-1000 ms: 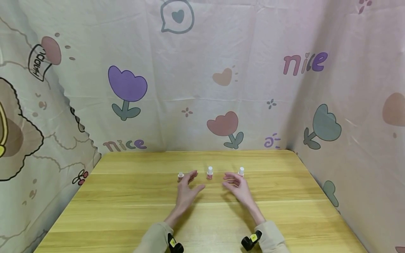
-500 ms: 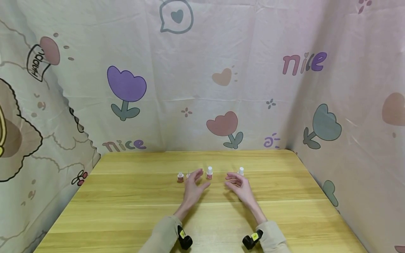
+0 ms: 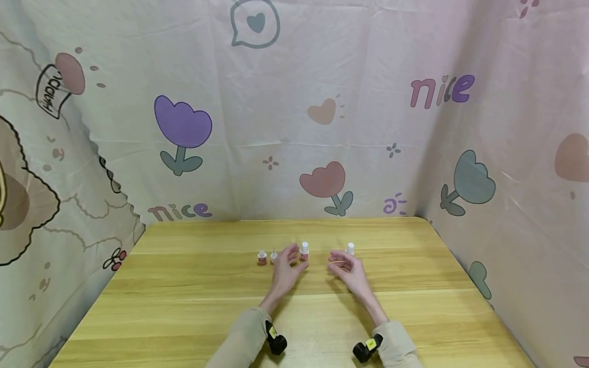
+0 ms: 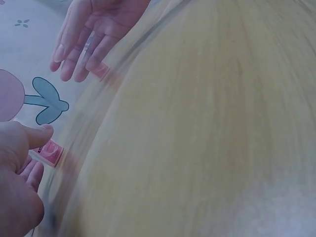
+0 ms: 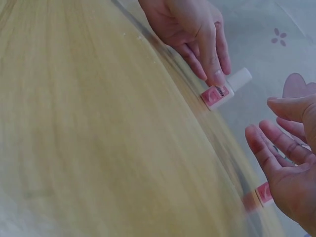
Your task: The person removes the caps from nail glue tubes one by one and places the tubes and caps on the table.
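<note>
My left hand point(image 3: 285, 276) has its fingers apart beside a small white-capped bottle point(image 3: 304, 251) with a pink label, upright on the table. In the left wrist view that bottle point(image 4: 49, 153) lies between thumb and fingers; in the right wrist view the thumb overlaps its label. My right hand point(image 3: 352, 274) hovers with loosely bent fingers in front of another white-capped bottle point(image 3: 350, 247), partly hidden by it. Nothing is held in the right palm. Left of my left hand stand a capless bottle point(image 3: 262, 258) and a small white cap point(image 3: 273, 257) with a thin stem upward.
The wooden table point(image 3: 184, 301) ends at the back against a patterned curtain point(image 3: 267, 102), which also hangs at both sides. Each wrist carries a black camera; one wrist camera point(image 3: 276, 341) is at the left sleeve.
My left hand has moved right, away from the capless bottle and the stemmed cap, uncovering both, and toward the middle bottle. My right hand has shifted slightly right and then stays nearly still.
</note>
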`<act>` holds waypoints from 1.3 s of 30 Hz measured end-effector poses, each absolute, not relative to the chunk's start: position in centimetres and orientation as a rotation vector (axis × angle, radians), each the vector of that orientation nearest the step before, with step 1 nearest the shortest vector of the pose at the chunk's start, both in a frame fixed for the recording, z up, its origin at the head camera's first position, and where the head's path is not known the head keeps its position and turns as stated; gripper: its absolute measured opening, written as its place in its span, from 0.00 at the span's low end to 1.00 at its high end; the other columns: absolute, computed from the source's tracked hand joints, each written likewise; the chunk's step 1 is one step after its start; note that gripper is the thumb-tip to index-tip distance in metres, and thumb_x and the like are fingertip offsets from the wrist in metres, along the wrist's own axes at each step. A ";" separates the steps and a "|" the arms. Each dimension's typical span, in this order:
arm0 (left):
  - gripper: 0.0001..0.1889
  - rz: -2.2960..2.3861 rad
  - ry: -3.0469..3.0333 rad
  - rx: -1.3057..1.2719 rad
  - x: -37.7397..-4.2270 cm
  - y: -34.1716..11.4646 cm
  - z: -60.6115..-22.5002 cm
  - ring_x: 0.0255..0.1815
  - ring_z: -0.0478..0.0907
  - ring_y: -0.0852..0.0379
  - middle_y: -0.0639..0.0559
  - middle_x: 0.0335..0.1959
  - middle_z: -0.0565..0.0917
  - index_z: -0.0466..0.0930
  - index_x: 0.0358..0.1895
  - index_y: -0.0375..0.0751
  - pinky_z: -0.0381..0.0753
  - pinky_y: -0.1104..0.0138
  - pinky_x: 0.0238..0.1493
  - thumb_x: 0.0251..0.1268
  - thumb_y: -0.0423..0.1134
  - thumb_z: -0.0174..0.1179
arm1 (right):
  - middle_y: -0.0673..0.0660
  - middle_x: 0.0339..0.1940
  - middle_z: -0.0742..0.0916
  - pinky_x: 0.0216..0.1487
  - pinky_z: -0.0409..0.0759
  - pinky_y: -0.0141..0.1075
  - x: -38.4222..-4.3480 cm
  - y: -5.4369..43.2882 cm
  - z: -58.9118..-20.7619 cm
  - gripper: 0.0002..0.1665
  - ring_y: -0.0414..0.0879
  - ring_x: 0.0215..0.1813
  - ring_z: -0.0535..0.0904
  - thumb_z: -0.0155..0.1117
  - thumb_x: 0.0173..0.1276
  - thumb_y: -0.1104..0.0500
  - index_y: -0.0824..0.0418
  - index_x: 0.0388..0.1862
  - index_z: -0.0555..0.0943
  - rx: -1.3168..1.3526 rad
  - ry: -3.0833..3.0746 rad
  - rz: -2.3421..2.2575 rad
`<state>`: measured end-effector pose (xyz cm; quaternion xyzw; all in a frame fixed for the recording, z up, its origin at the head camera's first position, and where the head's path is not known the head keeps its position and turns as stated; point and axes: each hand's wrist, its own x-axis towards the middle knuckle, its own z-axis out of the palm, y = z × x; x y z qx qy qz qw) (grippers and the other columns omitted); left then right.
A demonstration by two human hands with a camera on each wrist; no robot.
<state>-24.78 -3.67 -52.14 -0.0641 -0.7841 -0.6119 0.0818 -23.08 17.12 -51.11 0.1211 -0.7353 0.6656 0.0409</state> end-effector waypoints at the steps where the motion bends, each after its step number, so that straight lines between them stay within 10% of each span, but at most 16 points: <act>1: 0.36 -1.827 -2.351 -0.200 -24.8 -3.6 -52.2 0.65 0.77 0.36 0.32 0.67 0.76 0.66 0.70 0.28 0.77 0.51 0.66 0.58 0.28 0.70 | 0.80 0.53 0.81 0.46 0.86 0.34 -23.0 17.1 -51.1 0.27 0.39 0.43 0.86 0.66 0.69 0.68 0.81 0.62 0.72 0.376 -2.252 2.035; 39: 0.24 -1.686 -2.469 -0.194 -25.5 -3.0 -51.6 0.39 0.84 0.54 0.39 0.48 0.89 0.77 0.61 0.31 0.82 0.71 0.40 0.61 0.30 0.70 | 0.80 0.54 0.81 0.45 0.88 0.40 -23.3 17.4 -51.6 0.24 0.48 0.45 0.87 0.65 0.68 0.70 0.80 0.60 0.73 0.350 -2.258 2.076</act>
